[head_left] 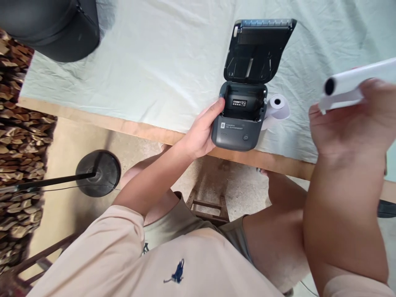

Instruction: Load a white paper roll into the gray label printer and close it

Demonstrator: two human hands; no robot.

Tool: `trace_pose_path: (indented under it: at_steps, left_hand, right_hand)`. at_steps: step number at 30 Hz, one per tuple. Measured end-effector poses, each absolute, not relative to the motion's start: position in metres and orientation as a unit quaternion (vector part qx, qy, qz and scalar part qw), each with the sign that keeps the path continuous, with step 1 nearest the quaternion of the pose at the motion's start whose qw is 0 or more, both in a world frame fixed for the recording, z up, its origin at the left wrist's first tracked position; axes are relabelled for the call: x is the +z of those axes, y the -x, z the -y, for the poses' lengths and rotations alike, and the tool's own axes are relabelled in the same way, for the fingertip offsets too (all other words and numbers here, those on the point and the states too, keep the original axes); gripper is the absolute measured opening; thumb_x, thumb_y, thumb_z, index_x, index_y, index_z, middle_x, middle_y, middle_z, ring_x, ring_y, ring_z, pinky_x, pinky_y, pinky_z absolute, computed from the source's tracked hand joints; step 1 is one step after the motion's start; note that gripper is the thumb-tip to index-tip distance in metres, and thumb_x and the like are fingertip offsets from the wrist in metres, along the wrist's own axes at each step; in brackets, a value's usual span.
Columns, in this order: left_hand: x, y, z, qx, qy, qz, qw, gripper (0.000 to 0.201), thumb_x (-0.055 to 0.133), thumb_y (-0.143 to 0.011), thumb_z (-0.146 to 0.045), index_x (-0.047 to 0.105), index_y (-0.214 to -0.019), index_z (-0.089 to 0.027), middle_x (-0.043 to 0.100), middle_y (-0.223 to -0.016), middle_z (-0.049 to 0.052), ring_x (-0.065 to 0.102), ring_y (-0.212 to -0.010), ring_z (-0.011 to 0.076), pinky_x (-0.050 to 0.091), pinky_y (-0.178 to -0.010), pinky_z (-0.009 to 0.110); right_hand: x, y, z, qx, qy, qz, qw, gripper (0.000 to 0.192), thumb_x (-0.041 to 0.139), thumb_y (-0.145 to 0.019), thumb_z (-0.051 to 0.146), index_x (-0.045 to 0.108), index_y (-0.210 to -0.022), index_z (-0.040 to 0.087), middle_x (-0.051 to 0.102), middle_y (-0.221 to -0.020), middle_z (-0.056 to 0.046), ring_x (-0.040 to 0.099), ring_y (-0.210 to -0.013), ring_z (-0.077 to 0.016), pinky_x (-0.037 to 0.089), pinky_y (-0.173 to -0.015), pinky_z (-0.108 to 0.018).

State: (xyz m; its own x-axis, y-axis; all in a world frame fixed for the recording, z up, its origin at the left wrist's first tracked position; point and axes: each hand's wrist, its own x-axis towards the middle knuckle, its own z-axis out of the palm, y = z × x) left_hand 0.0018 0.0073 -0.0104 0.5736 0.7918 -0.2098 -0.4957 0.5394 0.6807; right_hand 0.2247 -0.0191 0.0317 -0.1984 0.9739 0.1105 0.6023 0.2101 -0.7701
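Clasping left hand (202, 132): grip curled on left side of printer (241, 103), most fingers hidden.
Right hand (349, 123): grip wrapped round white roll (355, 80), right of printer; one end cut off.
Second roll (272, 115): right of printer, partly hidden.

Ahead of the torso (213, 264), clad in a pale peach short-sleeved fabric shirt (108, 243), the bare left hand (202, 132) grips, thumb (217, 109) uppermost, its forearm (161, 171) slanting forward; the bare right hand (349, 121), forward on the torso's right, is curled inward.
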Motion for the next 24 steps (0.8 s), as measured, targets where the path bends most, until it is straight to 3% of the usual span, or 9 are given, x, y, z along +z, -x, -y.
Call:
trace_pose_path:
  at_steps: [3,5,8,10,14,17,20,22,24]
  left_hand:
    - [-0.010,-0.002,-0.006,0.380,-0.305,-0.272,0.830,0.033,0.047,-0.096,-0.049,0.065,-0.107,-0.023,0.071,-0.121,-0.002,0.056,-0.135,0.0226,0.057,-0.105,0.034]
    - [-0.010,-0.003,-0.005,0.385,-0.322,-0.269,0.822,0.032,0.050,-0.095,-0.049,0.064,-0.107,-0.023,0.070,-0.121,-0.001,0.057,-0.134,0.0233,0.059,-0.100,0.033]
    - [-0.011,-0.004,-0.003,0.395,-0.356,-0.250,0.809,0.032,0.054,-0.093,-0.047,0.061,-0.112,-0.022,0.069,-0.120,0.000,0.059,-0.132,0.0242,0.061,-0.093,0.031]
    - [-0.012,-0.005,-0.002,0.397,-0.382,-0.243,0.799,0.034,0.056,-0.093,-0.046,0.059,-0.117,-0.023,0.069,-0.120,0.000,0.059,-0.131,0.0241,0.060,-0.091,0.030]
    - [-0.013,-0.004,-0.001,0.389,-0.414,-0.252,0.783,0.033,0.059,-0.092,-0.045,0.056,-0.118,-0.024,0.066,-0.124,-0.001,0.058,-0.132,0.0214,0.057,-0.094,0.026]
    - [-0.013,-0.004,-0.001,0.386,-0.409,-0.253,0.787,0.034,0.059,-0.091,-0.047,0.056,-0.116,-0.024,0.067,-0.120,0.000,0.060,-0.129,0.0225,0.058,-0.091,0.027]
    - [-0.015,-0.004,-0.002,0.393,-0.391,-0.254,0.793,0.036,0.058,-0.090,-0.050,0.057,-0.115,-0.023,0.069,-0.116,0.001,0.063,-0.125,0.0246,0.059,-0.087,0.030]
    - [-0.015,-0.004,-0.004,0.402,-0.376,-0.256,0.795,0.036,0.055,-0.091,-0.051,0.059,-0.112,-0.022,0.069,-0.114,0.001,0.063,-0.124,0.0242,0.059,-0.089,0.031]
    - [-0.014,-0.002,-0.005,0.405,-0.367,-0.259,0.796,0.035,0.056,-0.091,-0.050,0.059,-0.110,-0.021,0.070,-0.109,0.001,0.066,-0.118,0.0226,0.059,-0.088,0.031]
  right_hand:
    - [0.049,-0.212,0.029,0.284,0.548,0.710,0.339,0.055,0.020,-0.095,0.061,0.047,-0.134,0.032,0.060,-0.111,-0.008,0.063,-0.116,-0.0255,0.060,-0.078,-0.042]
    - [0.053,-0.202,0.038,0.198,0.560,0.707,0.384,0.050,0.023,-0.097,0.053,0.046,-0.136,0.033,0.062,-0.113,-0.006,0.065,-0.113,-0.0227,0.060,-0.080,-0.040]
    - [0.045,-0.184,0.044,0.035,0.548,0.727,0.412,0.036,0.047,-0.093,0.034,0.052,-0.129,0.030,0.066,-0.113,0.000,0.068,-0.104,-0.0167,0.060,-0.085,-0.035]
    - [0.035,-0.176,0.043,-0.035,0.543,0.751,0.376,0.035,0.058,-0.086,0.028,0.056,-0.121,0.028,0.069,-0.111,0.001,0.068,-0.100,-0.0169,0.059,-0.087,-0.037]
    - [0.024,-0.170,0.035,-0.044,0.596,0.750,0.284,0.024,0.057,-0.087,0.029,0.059,-0.110,0.024,0.069,-0.112,-0.001,0.067,-0.104,-0.0201,0.056,-0.094,-0.044]
    - [0.025,-0.172,0.032,-0.034,0.564,0.759,0.323,0.020,0.058,-0.087,0.028,0.065,-0.105,0.022,0.066,-0.115,-0.004,0.066,-0.107,-0.0177,0.057,-0.090,-0.035]
    - [0.026,-0.171,0.033,-0.081,0.534,0.760,0.361,0.017,0.063,-0.084,0.027,0.066,-0.099,0.021,0.067,-0.094,-0.003,0.065,-0.090,-0.0152,0.052,-0.077,-0.031]
    - [0.027,-0.169,0.034,-0.096,0.520,0.769,0.359,0.013,0.064,-0.082,0.025,0.064,-0.094,0.022,0.066,-0.082,0.001,0.064,-0.086,-0.0149,0.048,-0.076,-0.031]
    - [0.028,-0.168,0.036,-0.091,0.490,0.789,0.359,0.012,0.065,-0.081,0.029,0.063,-0.090,0.022,0.067,-0.082,0.002,0.064,-0.090,-0.0161,0.045,-0.079,-0.032]
